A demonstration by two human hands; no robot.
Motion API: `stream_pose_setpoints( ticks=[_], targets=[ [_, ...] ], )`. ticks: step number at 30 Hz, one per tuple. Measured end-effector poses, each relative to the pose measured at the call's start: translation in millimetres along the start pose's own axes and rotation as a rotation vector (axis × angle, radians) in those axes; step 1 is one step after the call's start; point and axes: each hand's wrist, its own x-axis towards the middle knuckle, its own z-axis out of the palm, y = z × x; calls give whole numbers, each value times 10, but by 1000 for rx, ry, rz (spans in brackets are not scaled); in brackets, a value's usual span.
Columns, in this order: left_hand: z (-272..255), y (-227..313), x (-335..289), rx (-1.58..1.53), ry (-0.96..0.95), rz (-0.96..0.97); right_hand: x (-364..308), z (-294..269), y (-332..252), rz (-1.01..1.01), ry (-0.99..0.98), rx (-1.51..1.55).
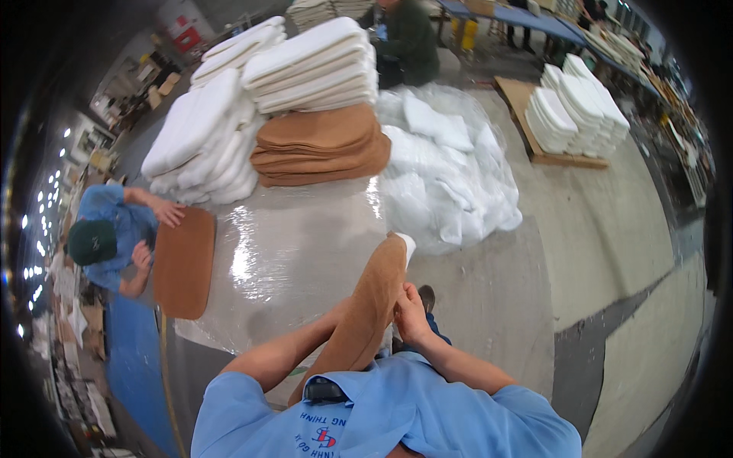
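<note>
Blue shirt (pixel 473 412) nearest; right grip (pixel 412 314) pinched on brown cover (pixel 366 301); left grip hidden.

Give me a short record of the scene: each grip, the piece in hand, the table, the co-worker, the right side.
Right grip: closed on an edge of the brown cover
Left grip: hidden by the brown cover; behind or inside, cannot tell
Piece in hand: slanted, white material showing at its far end
Table: brown stack and white stacks toward the far side
Co-worker: at left, touching a flat brown piece
Right side: clear plastic bag with white pieces; farther right, white piles on a board
</note>
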Motion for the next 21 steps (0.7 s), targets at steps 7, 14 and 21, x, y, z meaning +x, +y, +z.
stream_pose_setpoints(
  ticks=[7,14,21],
  targets=[
    [-287,-490,334,66,360,106,112,-379,316,44,203,-61],
    [-297,-210,723,523,564,-9,527,-699,268,227,363,117],
    [-190,86,1090,528,508,85,731,-600,378,266,412,323]
  ],
)
